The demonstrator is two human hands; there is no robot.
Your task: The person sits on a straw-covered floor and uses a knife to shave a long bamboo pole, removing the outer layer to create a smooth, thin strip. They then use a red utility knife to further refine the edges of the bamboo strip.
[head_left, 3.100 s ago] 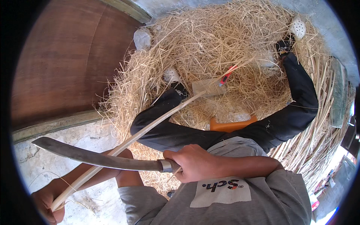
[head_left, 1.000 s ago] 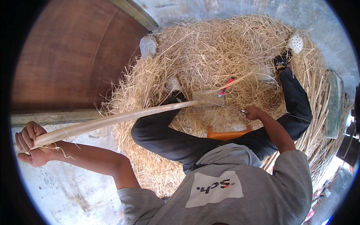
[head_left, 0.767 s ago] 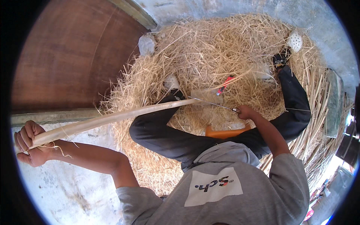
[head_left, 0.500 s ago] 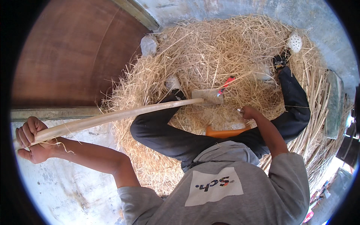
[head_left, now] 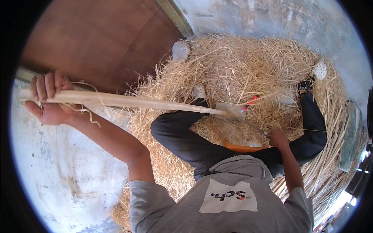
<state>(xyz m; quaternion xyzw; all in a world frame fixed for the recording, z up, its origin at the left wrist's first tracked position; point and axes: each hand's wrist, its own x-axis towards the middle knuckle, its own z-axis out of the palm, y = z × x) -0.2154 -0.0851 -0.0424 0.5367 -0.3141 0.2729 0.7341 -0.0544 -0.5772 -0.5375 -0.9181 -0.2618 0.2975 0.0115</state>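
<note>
Left hand (head_left: pixel 48 99), at the left edge of the frame: fingers wrapping closed around the thick end of a long pale cane strip (head_left: pixel 128 102), loose fibres dangling beneath the fist. The strip is running rightward across the centre, its far tip lying on a small grey block (head_left: pixel 230 110) beside a red-handled tool (head_left: pixel 249 103). Centre and upper right: a heap of straw-coloured shavings (head_left: pixel 248 66) is surrounding the seated person's dark-trousered legs (already a large amount, suggesting much stripping done). Right hand (head_left: pixel 278 138), right of centre, is curling down near an orange seat (head_left: pixel 244 148); whether it is gripping anything I cannot tell. Lower right: a pile of uncut canes (head_left: pixel 330 155) is waiting, so work appears left
</note>
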